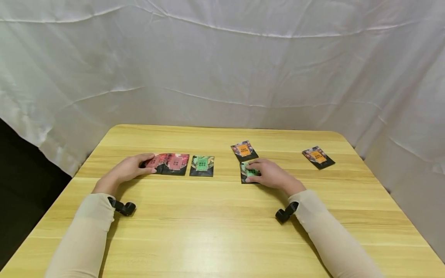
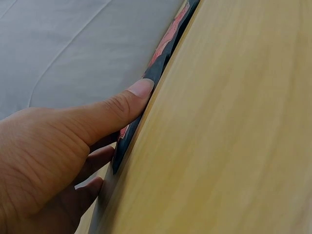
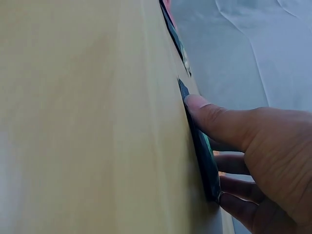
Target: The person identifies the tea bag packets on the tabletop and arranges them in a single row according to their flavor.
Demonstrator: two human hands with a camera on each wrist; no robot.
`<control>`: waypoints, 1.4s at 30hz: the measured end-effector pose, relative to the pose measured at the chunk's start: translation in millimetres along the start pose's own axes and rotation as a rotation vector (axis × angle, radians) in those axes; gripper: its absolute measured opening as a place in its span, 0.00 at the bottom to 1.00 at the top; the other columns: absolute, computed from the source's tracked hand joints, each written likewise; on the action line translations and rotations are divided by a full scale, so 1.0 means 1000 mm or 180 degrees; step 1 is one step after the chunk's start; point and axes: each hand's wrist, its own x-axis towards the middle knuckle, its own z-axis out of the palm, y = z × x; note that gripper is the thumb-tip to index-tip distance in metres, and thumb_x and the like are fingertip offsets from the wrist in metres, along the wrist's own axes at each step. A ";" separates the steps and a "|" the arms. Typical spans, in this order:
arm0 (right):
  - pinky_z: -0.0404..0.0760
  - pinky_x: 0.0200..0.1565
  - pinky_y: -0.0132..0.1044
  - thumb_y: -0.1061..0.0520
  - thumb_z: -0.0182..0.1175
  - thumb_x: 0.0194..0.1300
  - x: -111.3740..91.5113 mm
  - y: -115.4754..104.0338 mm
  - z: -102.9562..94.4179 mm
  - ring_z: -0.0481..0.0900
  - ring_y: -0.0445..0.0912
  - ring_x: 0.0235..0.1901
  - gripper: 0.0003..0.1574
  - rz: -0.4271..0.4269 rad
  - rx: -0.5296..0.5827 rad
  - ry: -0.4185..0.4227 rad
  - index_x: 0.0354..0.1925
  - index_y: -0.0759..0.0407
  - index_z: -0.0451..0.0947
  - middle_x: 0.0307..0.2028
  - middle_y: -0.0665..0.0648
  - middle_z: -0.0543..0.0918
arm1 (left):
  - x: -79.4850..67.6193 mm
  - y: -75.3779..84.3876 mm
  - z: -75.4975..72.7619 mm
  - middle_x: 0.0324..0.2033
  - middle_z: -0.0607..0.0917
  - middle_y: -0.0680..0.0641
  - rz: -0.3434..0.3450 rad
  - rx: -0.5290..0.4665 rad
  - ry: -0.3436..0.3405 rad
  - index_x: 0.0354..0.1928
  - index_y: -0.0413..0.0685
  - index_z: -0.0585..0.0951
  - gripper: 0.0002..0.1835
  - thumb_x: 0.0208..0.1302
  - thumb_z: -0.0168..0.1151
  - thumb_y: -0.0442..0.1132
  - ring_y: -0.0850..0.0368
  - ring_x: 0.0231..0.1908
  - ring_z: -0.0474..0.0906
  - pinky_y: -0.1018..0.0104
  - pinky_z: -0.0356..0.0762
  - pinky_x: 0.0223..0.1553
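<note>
Left hand point(image 1: 128, 170): thumb and fingertips clamped on the left red packet point(image 1: 160, 158), at its outer end.
Right hand point(image 1: 273, 175): thumb and fingertips pinch the right green packet point(image 1: 245, 178) beneath them.
Second red packet point(image 1: 175, 164): right of your left fingertips, edges meeting; your sideways push could shift it.
Near orange packet point(image 1: 244, 151): just beyond your right fingertips; sliding green outward could bump it.

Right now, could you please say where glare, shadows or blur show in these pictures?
Head: pale glare on the table, near side, shadows beside left sleeve and right sleeve; left wrist: soft wood grain, shadow by the held red packet; right wrist: shadow beside the held green packet.
</note>
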 end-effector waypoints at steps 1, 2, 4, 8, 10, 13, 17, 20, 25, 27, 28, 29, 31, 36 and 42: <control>0.67 0.64 0.56 0.37 0.62 0.65 0.001 -0.001 0.000 0.68 0.60 0.64 0.37 -0.0013 -0.0006 -0.0008 0.65 0.56 0.75 0.64 0.62 0.72 | 0.000 0.000 0.000 0.69 0.62 0.31 0.0004 0.0001 0.0002 0.74 0.41 0.61 0.43 0.66 0.60 0.59 0.29 0.68 0.55 0.34 0.53 0.65; 0.67 0.64 0.55 0.37 0.61 0.65 0.003 -0.002 0.001 0.69 0.60 0.63 0.38 -0.0020 -0.0017 -0.0022 0.65 0.56 0.74 0.64 0.62 0.73 | 0.001 0.000 0.001 0.69 0.62 0.31 0.0007 -0.0001 0.0002 0.74 0.41 0.61 0.43 0.66 0.60 0.59 0.29 0.68 0.55 0.34 0.53 0.65; 0.67 0.64 0.54 0.36 0.61 0.65 0.006 -0.006 0.001 0.69 0.59 0.63 0.38 -0.0050 -0.0042 -0.0055 0.65 0.55 0.74 0.64 0.61 0.73 | 0.001 0.000 0.001 0.69 0.62 0.31 0.0009 -0.0009 0.0004 0.74 0.41 0.61 0.43 0.66 0.60 0.59 0.29 0.68 0.55 0.34 0.53 0.65; 0.67 0.64 0.53 0.35 0.60 0.65 0.014 -0.014 0.004 0.70 0.57 0.63 0.38 -0.0121 -0.0064 -0.0101 0.65 0.55 0.74 0.63 0.60 0.73 | 0.001 -0.001 0.002 0.69 0.62 0.30 -0.0005 -0.0011 0.0016 0.74 0.41 0.61 0.43 0.66 0.61 0.59 0.29 0.68 0.55 0.34 0.52 0.66; 0.66 0.65 0.54 0.35 0.61 0.65 0.018 -0.019 0.005 0.69 0.57 0.64 0.38 -0.0139 -0.0058 -0.0101 0.65 0.54 0.74 0.64 0.59 0.73 | 0.001 -0.002 0.002 0.69 0.62 0.30 -0.0006 -0.0006 0.0020 0.74 0.41 0.61 0.43 0.66 0.60 0.59 0.29 0.68 0.55 0.34 0.52 0.66; 0.65 0.65 0.54 0.36 0.61 0.65 0.025 -0.025 0.008 0.67 0.57 0.65 0.38 -0.0147 -0.0045 -0.0104 0.65 0.55 0.74 0.64 0.59 0.73 | 0.000 -0.002 0.002 0.69 0.62 0.31 -0.0004 -0.0006 0.0025 0.74 0.41 0.61 0.43 0.66 0.61 0.59 0.29 0.68 0.55 0.34 0.52 0.66; 0.65 0.66 0.51 0.35 0.60 0.65 0.034 -0.031 0.012 0.66 0.55 0.66 0.39 -0.0147 -0.0081 -0.0127 0.66 0.54 0.73 0.65 0.58 0.72 | -0.001 -0.002 0.003 0.69 0.63 0.31 0.0001 -0.0006 0.0016 0.74 0.40 0.61 0.43 0.66 0.61 0.59 0.29 0.68 0.55 0.34 0.52 0.65; 0.64 0.67 0.50 0.35 0.60 0.65 0.039 -0.035 0.015 0.66 0.54 0.66 0.38 -0.0118 -0.0058 -0.0117 0.66 0.53 0.73 0.66 0.57 0.71 | -0.002 -0.002 0.003 0.69 0.63 0.31 0.0004 -0.0007 0.0019 0.74 0.40 0.61 0.43 0.66 0.61 0.59 0.29 0.68 0.55 0.34 0.52 0.65; 0.64 0.66 0.51 0.35 0.60 0.65 0.045 -0.040 0.016 0.65 0.54 0.66 0.38 -0.0027 0.0019 -0.0025 0.66 0.52 0.73 0.66 0.56 0.70 | -0.002 0.000 0.002 0.69 0.63 0.30 0.0001 -0.0024 0.0041 0.73 0.40 0.61 0.43 0.66 0.61 0.59 0.29 0.68 0.55 0.34 0.53 0.65; 0.64 0.67 0.51 0.35 0.60 0.65 0.048 -0.042 0.017 0.65 0.54 0.66 0.38 0.0020 0.0013 -0.0007 0.67 0.51 0.73 0.66 0.56 0.70 | -0.001 0.000 0.001 0.69 0.63 0.30 0.0000 -0.0023 0.0043 0.74 0.40 0.61 0.43 0.66 0.61 0.59 0.29 0.68 0.55 0.34 0.53 0.65; 0.64 0.67 0.50 0.34 0.60 0.65 0.050 -0.042 0.017 0.65 0.54 0.66 0.38 0.0046 -0.0001 -0.0007 0.67 0.50 0.72 0.66 0.56 0.70 | -0.001 0.000 0.001 0.69 0.62 0.30 -0.0004 -0.0022 0.0039 0.74 0.40 0.61 0.43 0.66 0.61 0.58 0.29 0.68 0.55 0.34 0.53 0.65; 0.64 0.67 0.50 0.34 0.60 0.65 0.051 -0.043 0.017 0.65 0.54 0.66 0.38 0.0068 0.0002 -0.0007 0.67 0.50 0.72 0.66 0.55 0.69 | -0.001 0.000 0.001 0.69 0.62 0.30 -0.0007 -0.0020 0.0038 0.74 0.40 0.61 0.43 0.66 0.61 0.58 0.29 0.68 0.55 0.34 0.53 0.65; 0.64 0.67 0.50 0.34 0.59 0.65 0.054 -0.045 0.018 0.64 0.53 0.67 0.39 0.0114 -0.0006 -0.0007 0.68 0.49 0.71 0.67 0.55 0.69 | 0.000 0.001 0.001 0.69 0.62 0.30 -0.0014 -0.0017 0.0031 0.74 0.40 0.61 0.43 0.66 0.61 0.58 0.29 0.68 0.55 0.34 0.53 0.65; 0.64 0.67 0.50 0.33 0.59 0.65 0.059 -0.048 0.019 0.64 0.54 0.67 0.40 0.0173 -0.0005 0.0012 0.69 0.49 0.70 0.68 0.55 0.68 | 0.000 0.000 0.000 0.69 0.62 0.30 -0.0023 -0.0019 0.0023 0.74 0.40 0.61 0.43 0.66 0.60 0.59 0.29 0.68 0.54 0.34 0.52 0.65; 0.64 0.66 0.50 0.34 0.59 0.66 0.062 -0.050 0.023 0.64 0.53 0.67 0.39 0.0172 -0.0033 0.0046 0.68 0.49 0.70 0.68 0.55 0.69 | 0.001 -0.001 0.001 0.69 0.62 0.30 -0.0015 -0.0022 0.0014 0.74 0.40 0.61 0.43 0.67 0.61 0.58 0.29 0.68 0.55 0.34 0.52 0.66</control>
